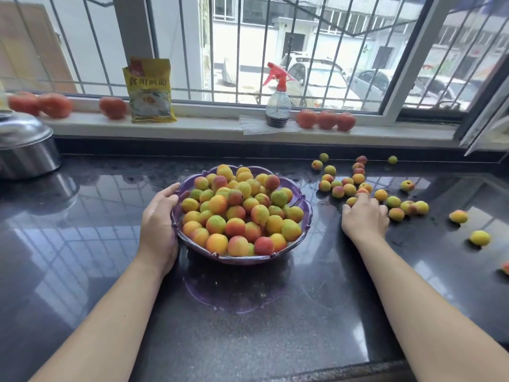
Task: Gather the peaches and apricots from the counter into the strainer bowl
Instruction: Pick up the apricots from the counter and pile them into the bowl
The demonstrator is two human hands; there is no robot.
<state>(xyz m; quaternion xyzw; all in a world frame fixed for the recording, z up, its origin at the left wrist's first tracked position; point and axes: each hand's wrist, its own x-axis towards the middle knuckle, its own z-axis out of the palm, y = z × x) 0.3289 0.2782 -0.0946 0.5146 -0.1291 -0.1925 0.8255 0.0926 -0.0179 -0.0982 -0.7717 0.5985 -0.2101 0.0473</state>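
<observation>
Left hand grip grasping strainer bowl rim, right hand grip clutching loose apricots.

Dark glossy counter under my view.
On it I see a purple bowl heaped with fruit, loose apricots scattered right, a steel pot far left.

A glossy dark stone table runs under a wide barred window. Daylight reflects off its surface; parked cars and pale buildings stand outside.
</observation>
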